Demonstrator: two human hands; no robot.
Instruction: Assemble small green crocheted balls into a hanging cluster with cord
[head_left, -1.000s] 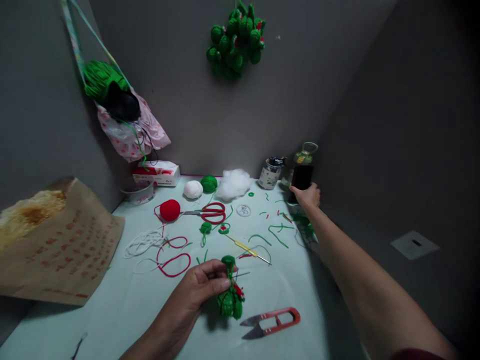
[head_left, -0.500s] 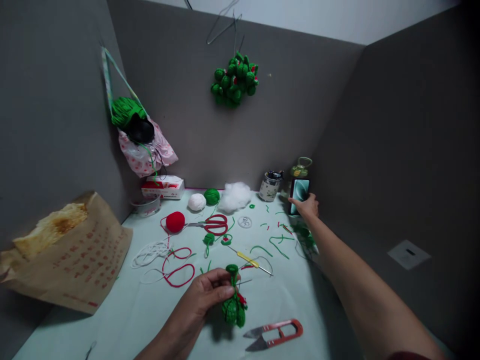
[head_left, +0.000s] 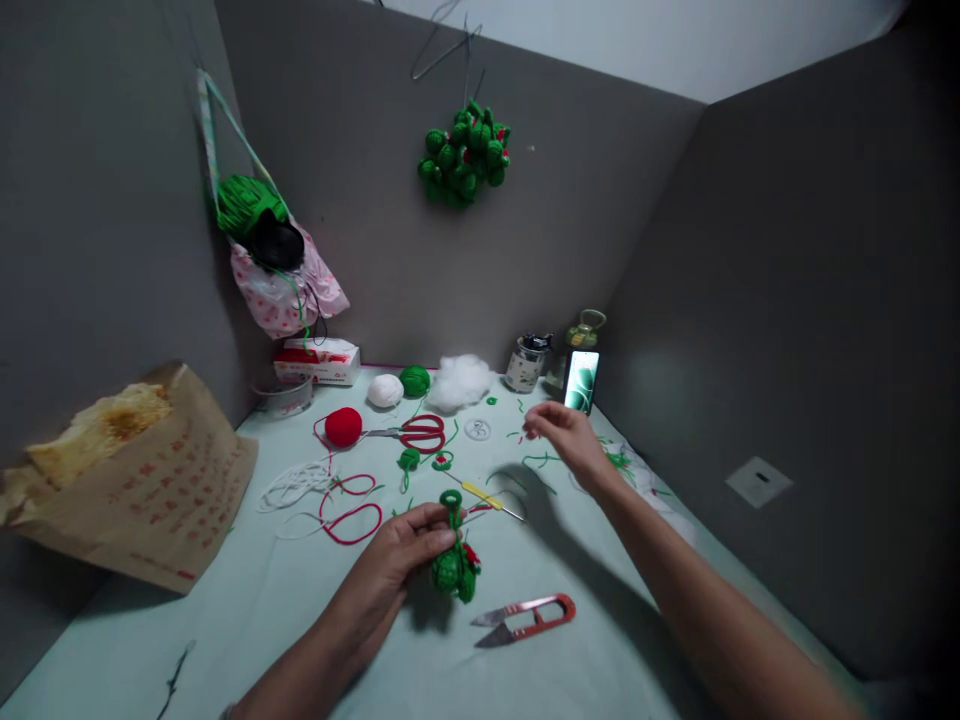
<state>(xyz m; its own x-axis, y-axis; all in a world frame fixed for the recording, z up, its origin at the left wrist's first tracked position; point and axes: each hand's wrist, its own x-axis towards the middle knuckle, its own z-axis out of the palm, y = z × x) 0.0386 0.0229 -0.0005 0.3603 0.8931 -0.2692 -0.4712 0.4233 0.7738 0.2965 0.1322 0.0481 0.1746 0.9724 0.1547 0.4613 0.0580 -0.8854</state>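
Over the near tabletop (head_left: 420,675), the left hand (head_left: 401,553) pinches green crochet (head_left: 448,573), seemingly shaped but unfinished; right hand (head_left: 568,437) hovers, grip unclear.

a paper bag (head_left: 142,505) holds browned food (head_left: 101,425) at left; a pale plate (head_left: 759,482) is on the right wall (head_left: 720,300).

Observed green crocheted piece (head_left: 448,573), rounded lobes lowest, red patch at right side. Pinched upright by narrow middle in left hand (head_left: 401,550), ringed end topmost.
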